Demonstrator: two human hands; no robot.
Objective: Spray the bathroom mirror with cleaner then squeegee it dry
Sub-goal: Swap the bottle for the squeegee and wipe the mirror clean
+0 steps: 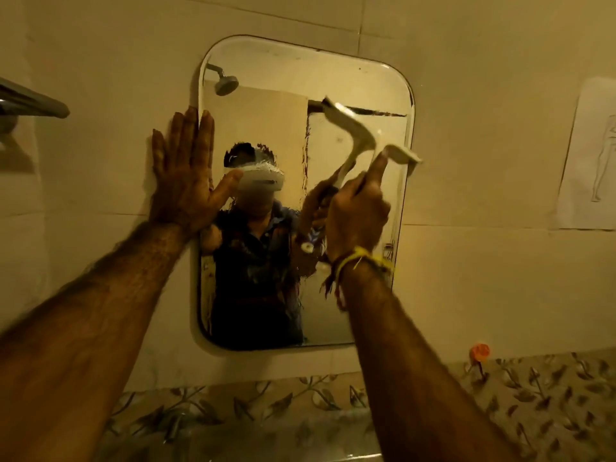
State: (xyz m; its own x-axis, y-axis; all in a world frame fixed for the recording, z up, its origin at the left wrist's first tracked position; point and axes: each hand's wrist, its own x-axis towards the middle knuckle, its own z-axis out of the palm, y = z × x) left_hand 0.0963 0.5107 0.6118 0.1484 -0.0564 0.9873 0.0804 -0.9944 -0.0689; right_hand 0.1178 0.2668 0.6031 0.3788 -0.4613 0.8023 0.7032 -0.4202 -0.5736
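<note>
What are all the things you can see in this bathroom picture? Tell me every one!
mirror: one, pale rounded frame, middle of the wall, glass streaky wet on its left part
squeegee: one, white, against the mirror's upper right
towel rail: one, silver, wall at far left
paper drawing: one, white, stuck on the wall at right
hook: one, orange, wall at lower right
leaf-pattern tiles: a band, brown on pale, below the mirror
wrist threads: a few, yellow and red, on the right wrist
left hand: flat across the mirror's left edge
right hand: closed on the squeegee handle
</note>
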